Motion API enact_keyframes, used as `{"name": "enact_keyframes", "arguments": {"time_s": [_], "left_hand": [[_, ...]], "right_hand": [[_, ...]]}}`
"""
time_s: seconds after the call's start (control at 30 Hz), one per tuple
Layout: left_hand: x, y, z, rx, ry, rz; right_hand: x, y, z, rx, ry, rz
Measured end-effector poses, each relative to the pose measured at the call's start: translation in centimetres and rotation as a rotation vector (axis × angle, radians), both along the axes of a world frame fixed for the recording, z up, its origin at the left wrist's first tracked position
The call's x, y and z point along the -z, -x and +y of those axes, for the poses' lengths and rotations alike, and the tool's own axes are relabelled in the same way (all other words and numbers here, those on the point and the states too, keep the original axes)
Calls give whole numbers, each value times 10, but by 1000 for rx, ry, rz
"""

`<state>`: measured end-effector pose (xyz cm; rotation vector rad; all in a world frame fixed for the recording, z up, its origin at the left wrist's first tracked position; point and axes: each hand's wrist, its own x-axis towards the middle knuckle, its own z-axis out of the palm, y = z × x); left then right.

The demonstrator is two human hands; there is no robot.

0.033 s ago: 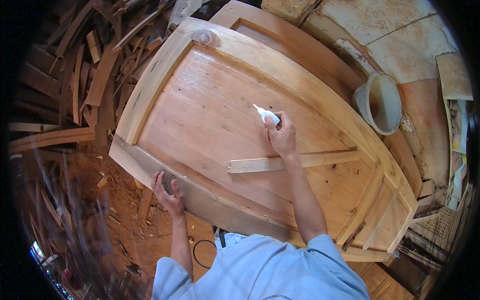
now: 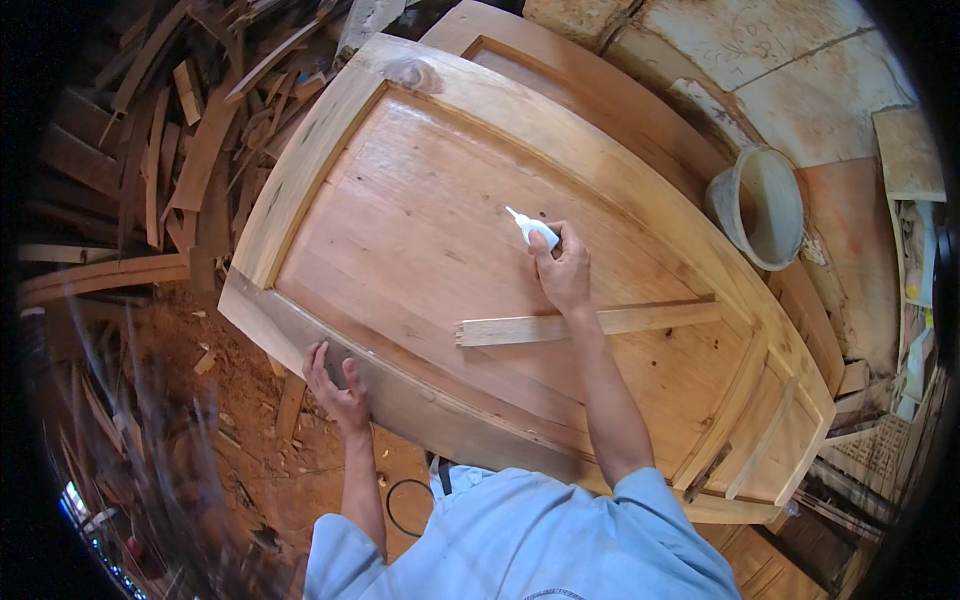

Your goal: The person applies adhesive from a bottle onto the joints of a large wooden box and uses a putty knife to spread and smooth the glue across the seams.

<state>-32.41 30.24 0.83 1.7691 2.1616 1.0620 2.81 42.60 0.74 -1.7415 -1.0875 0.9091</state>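
Observation:
A wooden panel door [image 2: 420, 215] lies flat in front of me, with a raised frame around its recessed panels. Over its large panel, my right hand [image 2: 566, 268] is closed around a small white glue bottle [image 2: 538, 233], whose thin nozzle points up and to the left. Below that wrist a loose wooden strip [image 2: 510, 331] lies across the panel, partly covered by my forearm. My left hand [image 2: 340, 392] rests at the door's near left edge, its fingers spread and holding nothing.
Scrap wood [image 2: 200, 150] is heaped at the far left. A grey bucket [image 2: 757, 208] stands beyond the door on the right, near a second wooden door [image 2: 620, 95]. Another thin strip [image 2: 763, 437] lies on the small end panel. Reddish dirt floor [image 2: 200, 400] shows at the left.

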Motion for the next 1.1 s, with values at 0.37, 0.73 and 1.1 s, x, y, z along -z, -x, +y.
{"name": "enact_keyframes", "arguments": {"time_s": [0.37,0.73,1.1], "left_hand": [[2,-1,0,-9,-10,-42],[1,-1,-1,-25,5,-61],[1,-1,-1,-24,-4,-60]], "right_hand": [[-6,5,8,-49,2,-132],[-1,4,8,-61,14,-165],[4,3,8,-72,27,-156]]}}
